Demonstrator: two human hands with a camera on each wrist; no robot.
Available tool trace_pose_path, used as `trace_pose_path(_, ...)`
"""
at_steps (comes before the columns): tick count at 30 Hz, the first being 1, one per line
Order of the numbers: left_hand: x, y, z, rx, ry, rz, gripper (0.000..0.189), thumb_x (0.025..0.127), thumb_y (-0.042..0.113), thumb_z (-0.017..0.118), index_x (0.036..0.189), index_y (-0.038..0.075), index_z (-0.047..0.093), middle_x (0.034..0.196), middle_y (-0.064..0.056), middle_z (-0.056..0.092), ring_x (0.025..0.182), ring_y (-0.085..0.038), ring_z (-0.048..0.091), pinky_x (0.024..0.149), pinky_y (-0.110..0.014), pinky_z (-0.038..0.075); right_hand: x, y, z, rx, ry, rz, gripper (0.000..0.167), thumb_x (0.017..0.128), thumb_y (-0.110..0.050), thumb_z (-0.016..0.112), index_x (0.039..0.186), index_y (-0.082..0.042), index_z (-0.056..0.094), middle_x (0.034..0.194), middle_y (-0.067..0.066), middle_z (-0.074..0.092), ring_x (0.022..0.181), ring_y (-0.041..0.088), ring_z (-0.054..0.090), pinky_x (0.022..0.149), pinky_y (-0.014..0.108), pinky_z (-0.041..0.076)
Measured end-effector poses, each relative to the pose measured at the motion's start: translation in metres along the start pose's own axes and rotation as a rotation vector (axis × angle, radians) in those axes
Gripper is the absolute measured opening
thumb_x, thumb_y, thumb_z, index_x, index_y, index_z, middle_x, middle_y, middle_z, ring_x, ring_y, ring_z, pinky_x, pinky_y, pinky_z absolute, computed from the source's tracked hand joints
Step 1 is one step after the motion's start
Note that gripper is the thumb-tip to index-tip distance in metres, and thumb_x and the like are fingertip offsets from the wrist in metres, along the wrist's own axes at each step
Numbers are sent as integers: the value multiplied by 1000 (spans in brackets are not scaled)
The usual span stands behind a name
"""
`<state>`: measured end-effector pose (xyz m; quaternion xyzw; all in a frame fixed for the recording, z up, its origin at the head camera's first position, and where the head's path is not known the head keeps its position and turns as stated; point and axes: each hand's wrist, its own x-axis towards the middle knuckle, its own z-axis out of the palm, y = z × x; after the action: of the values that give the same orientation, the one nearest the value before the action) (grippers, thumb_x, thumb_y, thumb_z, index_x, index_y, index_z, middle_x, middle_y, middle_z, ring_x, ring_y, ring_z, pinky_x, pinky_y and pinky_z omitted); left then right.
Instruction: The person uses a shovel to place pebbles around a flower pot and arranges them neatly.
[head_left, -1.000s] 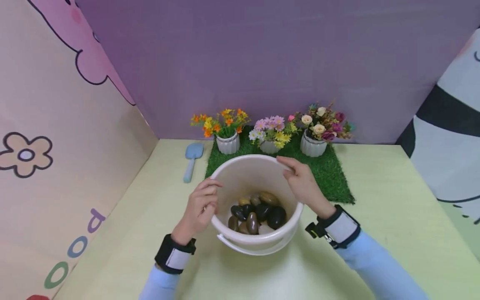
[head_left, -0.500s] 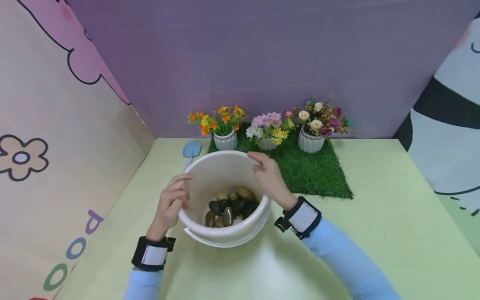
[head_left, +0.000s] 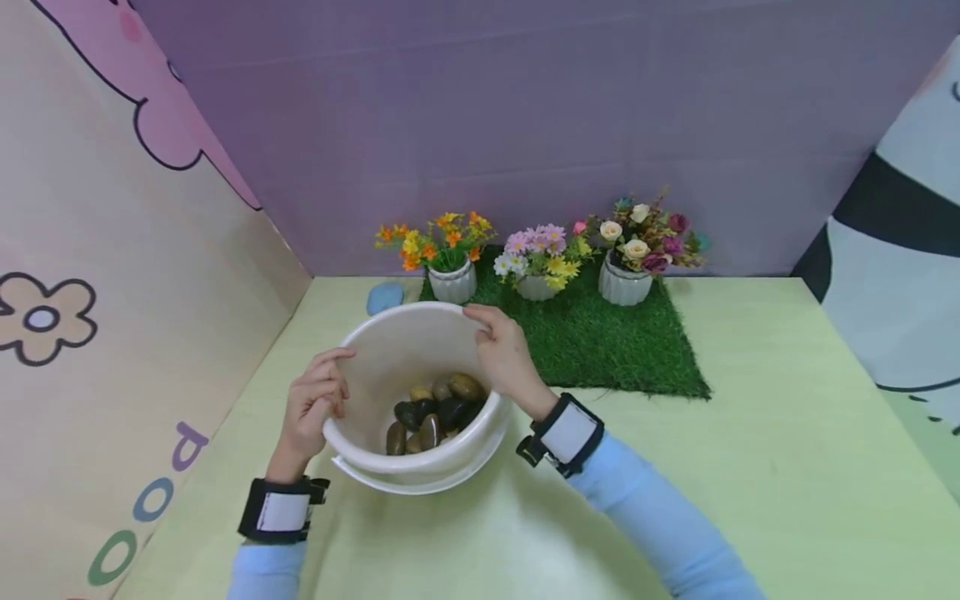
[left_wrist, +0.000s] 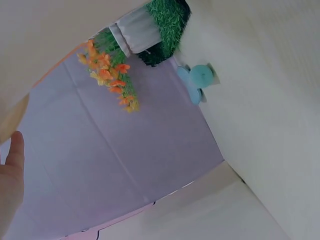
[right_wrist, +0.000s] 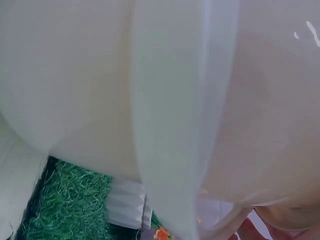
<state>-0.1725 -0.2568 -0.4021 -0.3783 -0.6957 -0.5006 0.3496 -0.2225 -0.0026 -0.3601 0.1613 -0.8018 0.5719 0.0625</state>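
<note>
Between both hands is a white bucket (head_left: 408, 346), its mouth tipped toward the head camera and its handle hanging down the near side. Smooth stones (head_left: 431, 417), black, brown and tan, lie inside at the bottom. My left hand (head_left: 311, 404) grips the bucket's left rim, fingertips over the edge. On the right rim, my right hand (head_left: 506, 350) has its fingers along the edge and holds it. In the right wrist view the bucket's wall (right_wrist: 75, 90) fills most of the picture, with its white handle (right_wrist: 167, 100) across it.
A green turf mat (head_left: 622, 350) lies at the back, bearing white pots of orange flowers (head_left: 453, 283), pink and yellow flowers (head_left: 536, 287) and roses (head_left: 624, 283). Behind the bucket shows a blue toy shovel (head_left: 385, 297). A purple wall (head_left: 525, 125) backs the table (head_left: 787, 467).
Both hands have carried the bucket to the left, with the stones in it. It now covers the shovel's handle, and more of the turf mat shows.
</note>
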Motion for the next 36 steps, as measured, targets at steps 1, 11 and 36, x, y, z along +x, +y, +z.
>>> trace_pose_path(1, 0, 0, -1, 0, 5, 1, 28, 58, -13, 30, 45, 10, 41, 58, -7, 45, 103, -30, 53, 99, -38, 37, 0, 0, 1, -1, -2, 0, 37, 86, 7, 42, 120, 3, 58, 128, 14, 55, 122, 26, 48, 103, 37, 39)
trace_pose_path(11, 0, -3, -3, -9, 45, -2, 27, 57, -13, 30, 44, 8, 39, 56, -8, 42, 105, -28, 53, 100, -40, 36, 4, -2, 4, 15, -4, 3, 36, 87, 7, 43, 120, 1, 58, 129, 13, 54, 123, 26, 47, 103, 37, 39)
trace_pose_path(36, 37, -92, -60, 116, 93, -1153, 42, 97, 19, 39, 130, -6, 41, 125, -20, 51, 114, -24, 51, 105, -40, 38, -6, 2, 2, -2, -39, 71, 36, 90, 4, 42, 119, -7, 61, 135, 9, 49, 123, 27, 46, 93, 40, 45)
